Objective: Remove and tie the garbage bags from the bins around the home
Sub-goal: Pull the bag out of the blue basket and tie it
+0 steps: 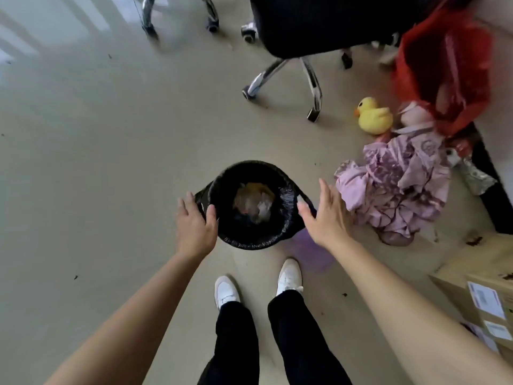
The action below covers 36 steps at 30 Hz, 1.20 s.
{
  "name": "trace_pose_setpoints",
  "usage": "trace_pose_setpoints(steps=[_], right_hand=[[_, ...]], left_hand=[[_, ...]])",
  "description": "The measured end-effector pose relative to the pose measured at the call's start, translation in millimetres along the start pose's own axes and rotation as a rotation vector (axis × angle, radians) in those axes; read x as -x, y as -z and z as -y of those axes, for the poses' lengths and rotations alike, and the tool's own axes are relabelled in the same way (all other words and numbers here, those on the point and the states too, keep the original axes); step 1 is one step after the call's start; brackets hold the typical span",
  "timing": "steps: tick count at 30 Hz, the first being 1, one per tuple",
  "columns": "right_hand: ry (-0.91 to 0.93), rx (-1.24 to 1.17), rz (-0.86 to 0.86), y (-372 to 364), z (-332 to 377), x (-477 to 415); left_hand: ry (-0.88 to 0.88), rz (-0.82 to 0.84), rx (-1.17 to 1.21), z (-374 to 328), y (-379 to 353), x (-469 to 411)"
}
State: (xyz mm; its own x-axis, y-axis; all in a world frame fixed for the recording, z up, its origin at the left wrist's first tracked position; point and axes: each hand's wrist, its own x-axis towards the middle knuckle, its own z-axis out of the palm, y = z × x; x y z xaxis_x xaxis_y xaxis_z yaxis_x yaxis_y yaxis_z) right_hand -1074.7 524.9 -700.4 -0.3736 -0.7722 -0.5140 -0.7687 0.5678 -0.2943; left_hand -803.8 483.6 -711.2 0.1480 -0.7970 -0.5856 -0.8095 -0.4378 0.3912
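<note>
Floor [97, 162]: pale, glossy, fills most of the view; small dark specks scattered on it.

Office chair [313, 26]: black seat, chrome legs on castors, at the top edge of the view, right of centre. A second chrome chair base [177, 15] shows at the top, left of it.

Red plastic bag [444, 65]: top right corner, blurred. Below it a heap of lilac cloth [402, 187] on the floor, near the right edge. Cardboard boxes [483, 287] with white labels sit in the bottom right corner.

Bin [251, 204]: round, standing upright on the floor at the centre of the view, just ahead of the person's white shoes [288, 276]. A black garbage bag [286, 198] lines it, folded over the rim, with a loop handle sticking out on each side. Crumpled rubbish [255, 201] lies inside at the bottom.

Left hand [194, 226]: at the bin's left rim, thumb on the rim, fingers curled about the left bag handle; whether the grip is closed, cannot tell.

Right hand [327, 212]: fingers spread and apart, palm down, just beside the bin's right rim at the right bag handle; contact cannot be made out.

Yellow toy duck [373, 116]: on the floor between the chair legs and the lilac cloth.
</note>
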Motion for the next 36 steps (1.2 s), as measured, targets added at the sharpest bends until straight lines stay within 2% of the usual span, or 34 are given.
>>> trace_pose_setpoints(steps=[3, 7, 10, 12, 15, 17, 19, 21, 23, 27, 29, 32, 36], right_hand=[[-0.125, -0.133, 0.030, -70.1, -27.9, -44.7], [-0.359, -0.443, 0.082, -133.3, -65.4, -84.2], [-0.488, -0.667, 0.196, -160.1, -85.0, -102.7], [-0.545, -0.786, 0.306, -168.7, -89.9, -108.6], [-0.508, -0.808, 0.410, -177.6, -85.7, -112.0], [-0.391, -0.622, 0.289, -180.7, -71.7, -112.5], [-0.284, -0.411, 0.092, -182.0, -56.1, -115.1], [-0.249, -0.320, -0.055, -181.0, -38.8, -119.3], [-0.266, -0.288, -0.122, -180.4, -28.6, -125.0], [-0.310, -0.238, -0.116, -181.0, -26.6, -124.5], [-0.249, -0.232, -0.094, -180.4, -28.4, -120.4], [-0.241, -0.217, -0.001, -169.3, -34.7, -116.6], [-0.283, -0.053, 0.180, -139.2, -45.9, -111.6]], left_hand=[[0.153, -0.015, 0.100, 39.3, -58.5, -54.2], [0.479, -0.089, 0.401, 75.0, -105.2, -110.4], [0.553, -0.088, 0.568, 88.2, -121.5, -137.0], [0.543, -0.094, 0.553, 90.3, -125.5, -145.1], [0.390, -0.245, 0.367, 84.1, -126.7, -146.5], [0.267, -0.321, 0.322, 71.4, -123.9, -143.3], [0.122, -0.350, 0.320, 52.1, -122.0, -135.9], [-0.054, -0.334, 0.285, 31.3, -122.8, -123.7], [-0.248, -0.293, 0.297, 8.0, -123.4, -105.2], [-0.596, -0.257, 0.284, -34.2, -123.0, -67.3], [-0.656, -0.226, 0.290, -43.3, -121.7, -56.1], [-0.480, -0.143, 0.370, -47.5, -111.3, -45.1], [-0.026, -0.090, 0.656, -47.9, -84.4, -36.6]])
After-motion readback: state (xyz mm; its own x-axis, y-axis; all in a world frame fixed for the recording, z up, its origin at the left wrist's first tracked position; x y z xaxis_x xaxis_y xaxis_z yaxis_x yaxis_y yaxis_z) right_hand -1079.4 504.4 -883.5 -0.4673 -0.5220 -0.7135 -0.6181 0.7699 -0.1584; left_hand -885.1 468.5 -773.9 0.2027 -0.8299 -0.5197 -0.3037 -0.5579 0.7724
